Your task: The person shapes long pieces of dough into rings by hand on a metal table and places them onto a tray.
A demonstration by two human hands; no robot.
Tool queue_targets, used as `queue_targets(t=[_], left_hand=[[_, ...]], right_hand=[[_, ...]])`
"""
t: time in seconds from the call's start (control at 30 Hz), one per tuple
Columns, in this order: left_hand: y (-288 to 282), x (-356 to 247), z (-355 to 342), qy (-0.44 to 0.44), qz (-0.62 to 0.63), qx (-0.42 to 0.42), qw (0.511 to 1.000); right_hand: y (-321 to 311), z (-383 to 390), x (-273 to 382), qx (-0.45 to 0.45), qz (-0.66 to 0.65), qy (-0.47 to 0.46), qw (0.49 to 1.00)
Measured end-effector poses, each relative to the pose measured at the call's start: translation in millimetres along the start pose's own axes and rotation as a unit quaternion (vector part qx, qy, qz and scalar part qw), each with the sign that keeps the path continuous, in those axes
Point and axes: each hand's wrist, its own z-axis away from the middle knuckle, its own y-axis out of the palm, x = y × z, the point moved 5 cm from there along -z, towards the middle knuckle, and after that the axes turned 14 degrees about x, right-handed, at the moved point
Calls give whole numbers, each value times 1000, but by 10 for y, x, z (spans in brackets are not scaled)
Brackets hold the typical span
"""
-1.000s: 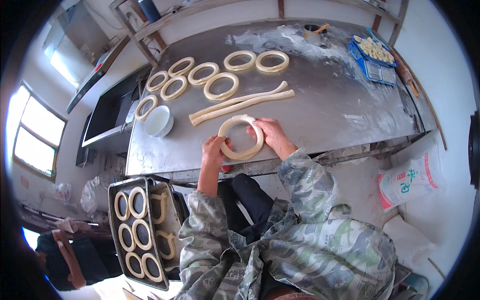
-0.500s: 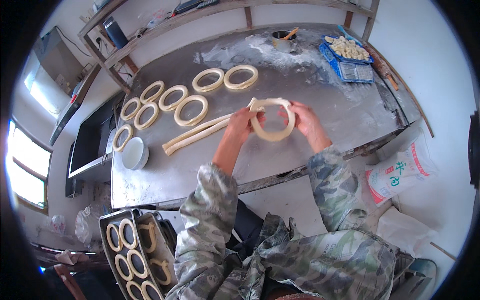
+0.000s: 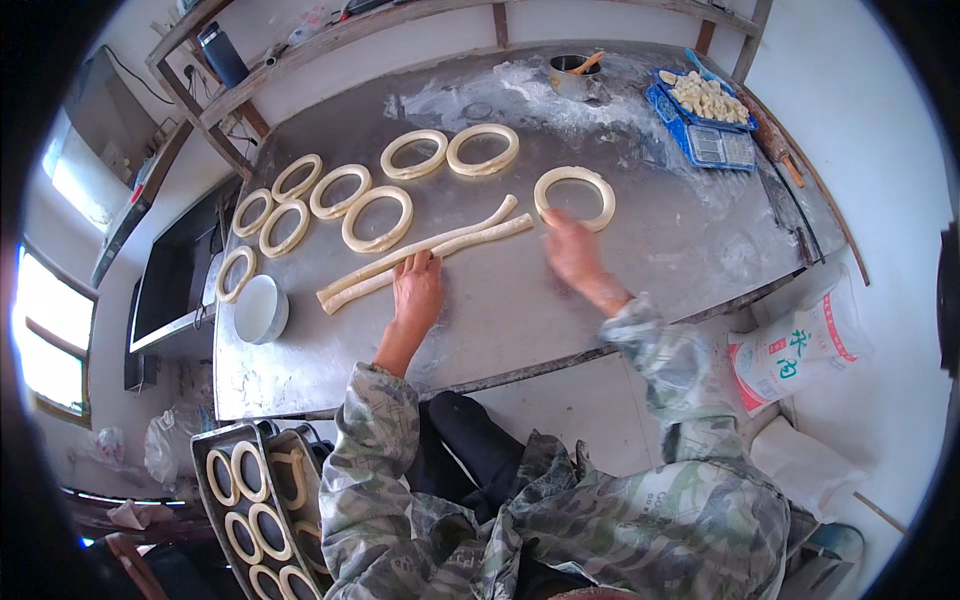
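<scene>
My left hand (image 3: 416,298) rests on two long pale dough strips (image 3: 482,239) that lie side by side across the metal table. Its fingers are bent together over the strips, closed on the nearer one. At the near edge of a dough ring (image 3: 575,173) is my right hand (image 3: 578,262), smeared by motion; whether it touches the ring is hard to make out. Several more dough rings (image 3: 377,246) lie flat at the left and back of the table (image 3: 480,330). A white bowl (image 3: 262,312) stands near the left edge.
At the back right, a tray of small dough pieces (image 3: 705,97) sits on a blue scale (image 3: 722,150), with a rolling pin (image 3: 768,142) alongside. A metal pot (image 3: 570,85) stands in scattered flour. Below left, a baking tray (image 3: 272,508) holds dough rings. A sack (image 3: 790,345) leans at right.
The ring that both hands held up now lies on the table to the right of the strips. My left hand has moved left and down onto the strips.
</scene>
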Motion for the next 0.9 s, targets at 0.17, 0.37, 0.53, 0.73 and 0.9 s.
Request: queue_targets(t=[0.17,0.37,0.53,0.73,0.9], left_hand=[[-37,101,7,-65,-41,-22,997],[17,323,339,-23,-50,42,998],[-235,896,819,-31,-58,23,998],[-297,844,1235,-104,-141,97,980],[-372,570,1706,-92,-93,57,990]], right_hand=[[723,-353,772,46,170,-139,974],[824,-328,841,251,195,-63,946],[743,-198,783,211,220,-92,948],[827,-150,798,283,316,-103,900],[661,406,1079,275,364,-148,877]])
